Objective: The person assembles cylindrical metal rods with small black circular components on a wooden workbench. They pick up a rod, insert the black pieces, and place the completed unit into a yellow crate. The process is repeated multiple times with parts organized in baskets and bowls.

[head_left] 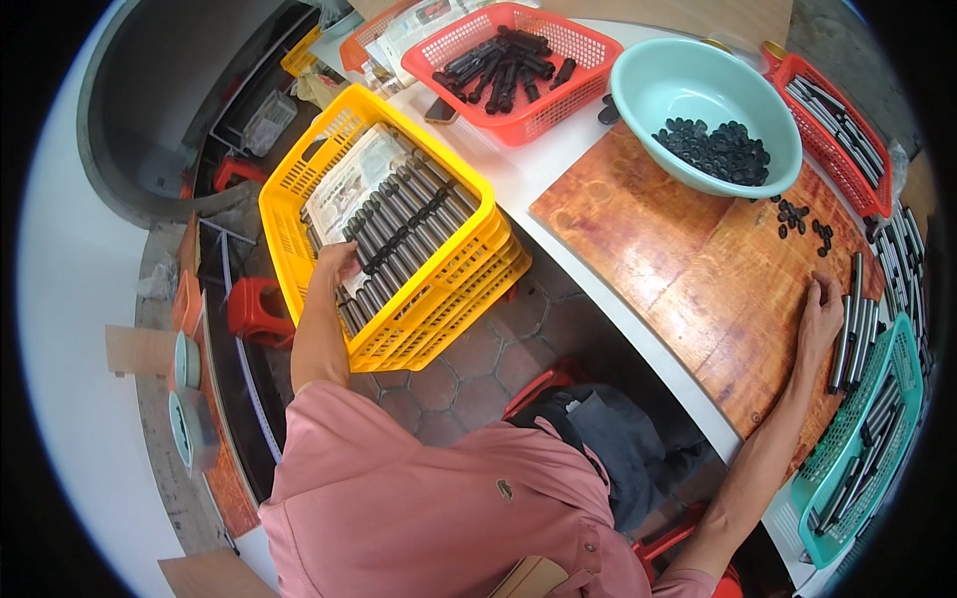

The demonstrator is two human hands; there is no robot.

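Head view looks down on a person in a pink shirt seated between a stack of yellow crates on the person's left and a wooden counter on the right. Reaching into the top crate, the left hand has its fingers curled down among the grey metal rods that lie in rows there, beside a sheet of newspaper; whether it actually grips a rod cannot be told. Resting near the counter's right edge, the right hand lies flat with fingers spread, released, its fingertips touching a small row of loose metal rods that lie side by side on the wood. Just beside that row, at the counter's right edge, stands a teal basket with more rods inside. Toward the far edge sits a pale green bowl holding small black caps, and a few loose black caps lie scattered on the wood between bowl and right hand. Beyond the bowl, a red basket holds dark tubes, and a second red basket at the far right corner carries grey rods. Red stools stand on the floor to the left of the crates.
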